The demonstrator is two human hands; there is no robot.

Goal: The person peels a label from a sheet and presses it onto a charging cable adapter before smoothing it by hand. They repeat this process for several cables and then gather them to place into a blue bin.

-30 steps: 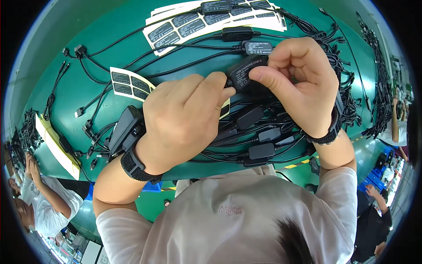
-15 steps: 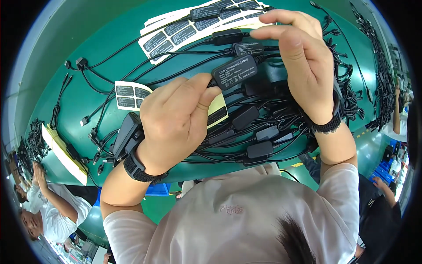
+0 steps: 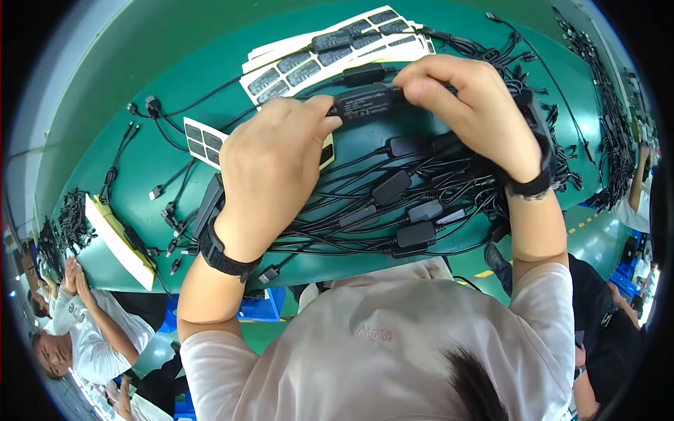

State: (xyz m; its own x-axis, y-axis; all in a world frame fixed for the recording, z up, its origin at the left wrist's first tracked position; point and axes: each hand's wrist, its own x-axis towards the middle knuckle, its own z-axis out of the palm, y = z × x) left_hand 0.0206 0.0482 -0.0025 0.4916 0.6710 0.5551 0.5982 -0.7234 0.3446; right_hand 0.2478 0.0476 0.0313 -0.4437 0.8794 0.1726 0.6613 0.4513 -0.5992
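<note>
Between my hands is a charging cable (image 3: 365, 104) with a flat black box in its line, a printed label on the box. My left hand (image 3: 270, 165) is closed, its thumb and finger pinching the cable at the box's left end. At the opposite end, my right hand (image 3: 474, 105) grips the cable with thumb and fingers. Just beyond the held box lies another cable's black box (image 3: 364, 74). Sheets of black labels (image 3: 303, 73) lie behind, with one more cable box (image 3: 335, 41) on top. A small label sheet (image 3: 204, 142) sticks out beside my left hand.
Several black cables with boxes (image 3: 392, 186) lie nearest me on the green table (image 3: 232, 270). Cable bundles (image 3: 609, 133) line the right side. At left are yellow-and-white paper (image 3: 121, 242) and more cables (image 3: 74, 221). People sit or stand on both sides.
My right hand has come down and left from above the label sheets and now grips the right end of the held cable's box. The box has tilted, its label turned away more.
</note>
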